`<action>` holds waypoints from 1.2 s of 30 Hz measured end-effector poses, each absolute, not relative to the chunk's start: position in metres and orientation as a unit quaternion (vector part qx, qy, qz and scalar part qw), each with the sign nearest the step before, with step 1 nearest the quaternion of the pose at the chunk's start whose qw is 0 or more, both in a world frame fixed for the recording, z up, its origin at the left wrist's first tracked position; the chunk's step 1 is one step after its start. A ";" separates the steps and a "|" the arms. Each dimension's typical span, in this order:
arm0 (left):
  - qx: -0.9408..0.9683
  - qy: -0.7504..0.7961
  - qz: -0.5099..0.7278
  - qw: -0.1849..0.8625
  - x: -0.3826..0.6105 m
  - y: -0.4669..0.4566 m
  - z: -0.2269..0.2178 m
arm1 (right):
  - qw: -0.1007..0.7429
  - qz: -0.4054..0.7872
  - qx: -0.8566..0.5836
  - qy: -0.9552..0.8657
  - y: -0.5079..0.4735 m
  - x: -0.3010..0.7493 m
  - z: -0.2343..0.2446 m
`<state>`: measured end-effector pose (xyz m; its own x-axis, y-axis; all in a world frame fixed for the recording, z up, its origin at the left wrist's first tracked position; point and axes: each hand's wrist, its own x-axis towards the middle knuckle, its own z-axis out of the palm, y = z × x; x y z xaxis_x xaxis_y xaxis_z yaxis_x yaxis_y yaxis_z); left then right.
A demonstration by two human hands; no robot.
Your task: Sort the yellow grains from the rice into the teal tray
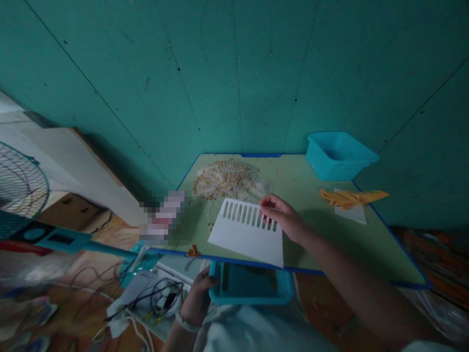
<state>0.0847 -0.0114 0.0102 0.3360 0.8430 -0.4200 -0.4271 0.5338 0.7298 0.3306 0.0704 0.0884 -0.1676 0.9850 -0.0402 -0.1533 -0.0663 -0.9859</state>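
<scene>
My right hand is closed on the slotted edge of a white card with a row of long slots. The card lies low over the table, its near edge tilted towards me. Below the table's front edge, my left hand grips the left side of a blue plastic basin, held close against my lap. Beyond the card spreads a pile of yellow-brown beans or kernels mixed with fine whitish grains. Some of my left fingers are hidden behind the basin's rim.
A second blue basin stands at the table's back right corner. Near it, an orange cloth lies on a white sheet. A small orange-brown scrap sits at the front edge. A fan and cables are at left; a green wall rises behind.
</scene>
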 end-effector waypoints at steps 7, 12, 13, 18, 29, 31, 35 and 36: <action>0.251 0.428 0.409 0.766 0.082 -0.006 0.006 | 0.572 0.543 -0.463 -0.404 0.076 0.347 0.094; 0.227 0.436 0.395 0.776 0.081 -0.006 0.002 | 0.596 0.522 -0.463 -0.396 0.081 0.351 0.093; 0.227 0.436 0.392 0.778 0.081 -0.005 0.001 | 0.602 0.521 -0.463 -0.390 0.082 0.351 0.092; 0.231 0.431 0.383 0.784 0.076 -0.003 -0.006 | 0.635 0.500 -0.449 -0.381 0.085 0.355 0.090; 0.232 0.413 0.391 0.789 0.044 0.000 -0.011 | 0.636 0.444 -0.500 -0.385 0.099 0.349 0.099; 0.231 0.411 0.393 0.790 0.042 0.000 -0.012 | 0.624 0.462 -0.486 -0.401 0.101 0.333 0.105; 0.228 0.409 0.398 0.789 0.039 0.002 -0.012 | 0.615 0.521 -0.450 -0.384 0.110 0.302 0.103; 0.228 0.410 0.396 0.789 0.038 0.002 -0.012 | 0.615 0.532 -0.447 -0.372 0.113 0.297 0.100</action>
